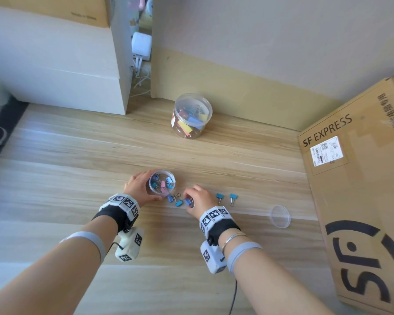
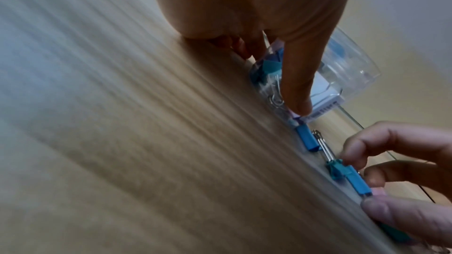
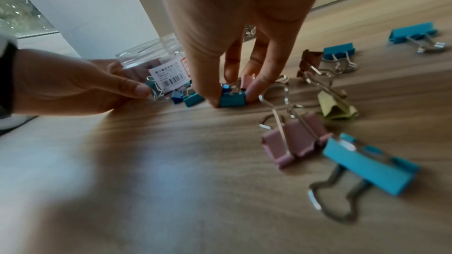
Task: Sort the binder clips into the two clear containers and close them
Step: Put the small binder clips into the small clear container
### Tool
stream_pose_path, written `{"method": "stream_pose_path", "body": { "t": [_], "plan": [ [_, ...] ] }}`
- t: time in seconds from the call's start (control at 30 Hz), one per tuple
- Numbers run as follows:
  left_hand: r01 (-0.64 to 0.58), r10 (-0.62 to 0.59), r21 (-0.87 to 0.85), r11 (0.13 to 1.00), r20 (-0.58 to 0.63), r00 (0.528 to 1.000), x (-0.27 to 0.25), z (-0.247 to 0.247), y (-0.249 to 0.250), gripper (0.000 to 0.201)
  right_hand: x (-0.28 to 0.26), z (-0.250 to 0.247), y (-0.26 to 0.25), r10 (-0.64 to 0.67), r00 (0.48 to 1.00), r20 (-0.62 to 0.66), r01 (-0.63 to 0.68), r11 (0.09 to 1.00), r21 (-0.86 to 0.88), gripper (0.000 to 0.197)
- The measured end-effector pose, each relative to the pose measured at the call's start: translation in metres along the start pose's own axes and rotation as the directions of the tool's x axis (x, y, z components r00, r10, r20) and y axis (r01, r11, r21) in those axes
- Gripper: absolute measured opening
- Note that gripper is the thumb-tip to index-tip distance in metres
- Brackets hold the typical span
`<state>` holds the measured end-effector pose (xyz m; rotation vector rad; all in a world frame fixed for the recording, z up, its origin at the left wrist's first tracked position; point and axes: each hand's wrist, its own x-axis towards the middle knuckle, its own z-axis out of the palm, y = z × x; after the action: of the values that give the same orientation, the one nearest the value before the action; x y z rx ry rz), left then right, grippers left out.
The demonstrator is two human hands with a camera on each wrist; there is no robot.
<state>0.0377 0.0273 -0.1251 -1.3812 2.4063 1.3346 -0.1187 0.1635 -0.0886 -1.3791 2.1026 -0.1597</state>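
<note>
A small clear container [image 1: 152,191] stands open on the wood floor, with several small blue and pink binder clips inside. My left hand [image 1: 138,187] grips its side, the thumb on its wall [image 2: 296,92]. Just to the right, my right hand [image 1: 190,198] pinches a small blue clip [image 3: 232,100] that sits on the floor between thumb and finger. Two more small blue clips [image 1: 174,200] lie between the hands, and two others [image 1: 226,197] lie further right. A larger clear container [image 1: 192,115] with big coloured clips stands near the wall.
A round clear lid [image 1: 280,216] lies on the floor at the right. A large cardboard box [image 1: 359,189] fills the right side and a white box [image 1: 62,64] the back left. The right wrist view shows pink [image 3: 293,140], yellow and blue clips close by.
</note>
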Motion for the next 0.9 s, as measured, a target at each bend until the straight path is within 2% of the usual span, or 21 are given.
{"method": "stream_pose_path", "body": {
  "t": [0.07,0.2,0.33,0.4,0.5,0.63,0.73,0.8,0.87,0.9],
  "plan": [
    [0.004,-0.004,-0.004,1.0,0.001,1.0,-0.002,0.001,0.0,0.084,-0.001,0.0,0.001,0.013,1.0,0.015,-0.013,1.0,-0.019,0.026],
    [0.009,-0.009,-0.001,1.0,-0.004,1.0,-0.005,0.001,0.0,0.083,0.0,-0.002,0.0,0.025,1.0,0.016,-0.024,0.998,-0.064,0.016],
    [0.007,-0.007,-0.002,1.0,0.006,1.0,-0.007,0.001,-0.001,0.084,0.001,-0.008,-0.007,0.049,0.996,-0.079,-0.045,0.998,0.049,0.016],
    [0.004,-0.004,0.005,1.0,0.002,1.0,-0.007,0.002,-0.002,0.084,0.004,-0.017,-0.019,0.024,0.985,-0.168,-0.001,0.991,0.137,0.016],
    [0.006,-0.006,0.004,1.0,-0.008,1.0,-0.006,0.004,-0.003,0.085,0.011,-0.027,-0.043,-0.064,0.956,-0.287,0.136,0.961,0.241,0.015],
    [-0.01,0.01,0.007,1.0,0.008,1.0,-0.004,0.005,-0.007,0.085,0.019,-0.024,-0.068,-0.155,0.95,-0.271,0.227,0.939,0.259,0.013],
    [-0.008,0.008,-0.014,1.0,0.011,1.0,-0.004,0.004,-0.012,0.085,0.019,-0.02,-0.059,-0.102,0.947,-0.304,0.178,0.956,0.233,0.017],
    [-0.017,0.017,-0.023,1.0,0.007,1.0,-0.004,0.004,-0.018,0.086,0.017,-0.019,-0.042,-0.016,0.967,-0.255,0.062,0.983,0.173,0.019],
    [-0.038,0.037,-0.028,0.999,-0.004,0.999,-0.005,0.004,-0.022,0.086,0.013,-0.014,-0.028,0.074,0.995,-0.07,-0.07,0.996,0.055,0.022],
    [-0.048,0.048,-0.032,0.998,-0.011,0.999,-0.004,0.004,-0.023,0.086,0.011,-0.01,-0.025,0.096,0.995,0.021,-0.096,0.995,0.004,0.031]
  ]
}}
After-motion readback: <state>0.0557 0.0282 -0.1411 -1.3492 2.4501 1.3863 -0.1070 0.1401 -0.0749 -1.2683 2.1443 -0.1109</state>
